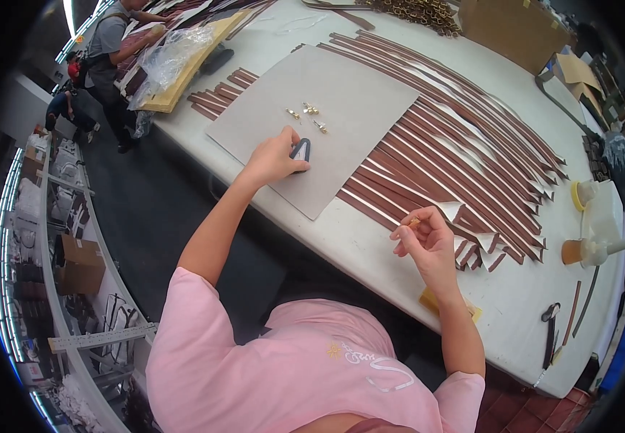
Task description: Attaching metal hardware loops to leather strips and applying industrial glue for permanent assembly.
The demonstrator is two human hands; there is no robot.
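My left hand grips a small pair of thread snips with dark handles, low over a grey board on the table. Just beyond it on the board lie a few small gold-coloured metal fittings. My right hand is raised near the table's front edge, its thumb and fingertips pinched on a small orange-brown piece whose kind I cannot make out. Long brown leather strips with pale edges lie side by side next to the board, and some of their ends are behind my right hand.
On the white table, a bottle with an orange part and a dark-handled tool lie at the right. A cardboard box and a pile of metal rings stand far back. A co-worker stands at the far left.
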